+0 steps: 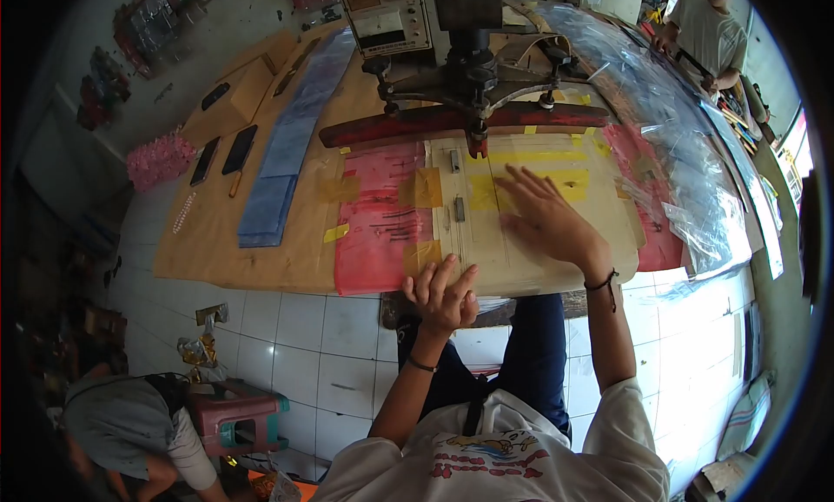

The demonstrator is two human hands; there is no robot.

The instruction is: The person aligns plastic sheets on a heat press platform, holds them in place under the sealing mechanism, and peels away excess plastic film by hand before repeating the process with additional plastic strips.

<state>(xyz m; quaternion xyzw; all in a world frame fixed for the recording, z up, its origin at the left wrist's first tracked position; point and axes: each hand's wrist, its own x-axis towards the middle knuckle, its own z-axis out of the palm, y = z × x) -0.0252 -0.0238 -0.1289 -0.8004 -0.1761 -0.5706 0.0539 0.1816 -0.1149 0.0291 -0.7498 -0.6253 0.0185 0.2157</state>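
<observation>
My left hand [441, 295] rests at the front edge of the worktable, its fingers spread near the taped border of a red sheet [369, 259]. Over a beige sheet [556, 263] with yellow tape strips [569, 165], my right hand [549, 217] lies with fingers apart, slightly blurred; nothing shows in it. Two small metal pieces sit on the beige sheet, the nearer one [460, 209] above my left hand. Just beyond my hands hangs the dark and red bar [365, 134] of a press, below its metal head [479, 85].
Blue folded sheets [271, 208], a phone [205, 161] and a dark case [240, 148] lie to the left. Clear plastic film [695, 189] covers the right side. One person [708, 37] stands at the back right; another [130, 415] bends beside a red stool [234, 415] at lower left.
</observation>
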